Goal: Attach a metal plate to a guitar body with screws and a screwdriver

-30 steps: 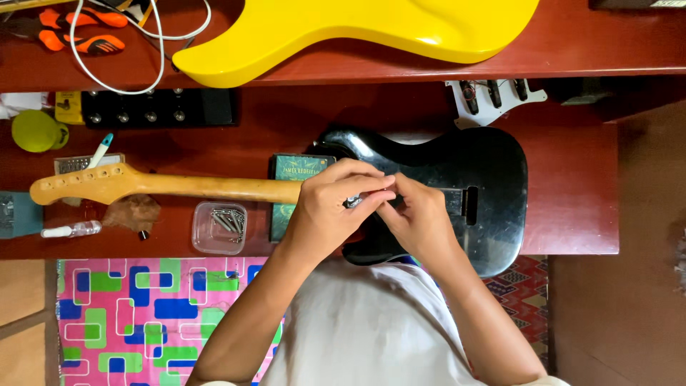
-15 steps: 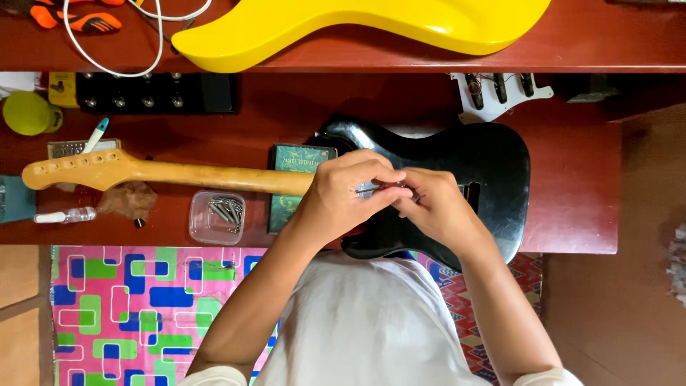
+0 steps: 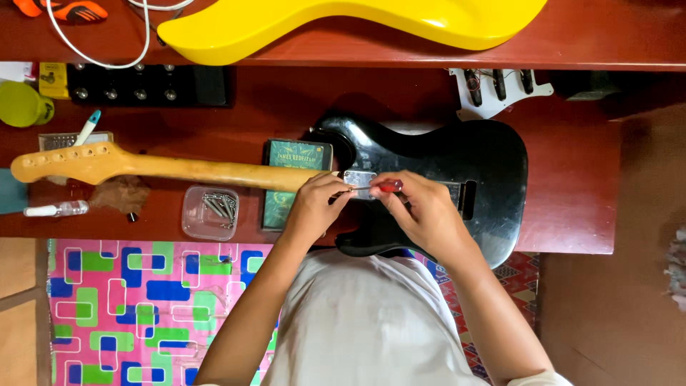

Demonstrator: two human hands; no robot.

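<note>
A black electric guitar body [image 3: 457, 168] lies back-up on the red-brown table, its pale wooden neck [image 3: 164, 169] reaching left. A silver neck plate [image 3: 359, 179] sits where neck meets body. My right hand [image 3: 421, 214] holds a red-handled screwdriver [image 3: 382, 186], its shaft pointing left at the plate. My left hand [image 3: 314, 207] rests at the neck joint, fingertips pinched at the screwdriver's tip.
A clear plastic tub of screws [image 3: 210, 211] sits left of a green book [image 3: 294, 182] under the neck. A yellow guitar body [image 3: 343, 25] lies on the upper shelf, a white pickguard [image 3: 496, 89] behind. A colourful mat [image 3: 143, 307] covers the floor.
My hands have separated slightly, exposing the neck plate and the screwdriver's red handle. The view has shifted a little, so the guitar sits further right.
</note>
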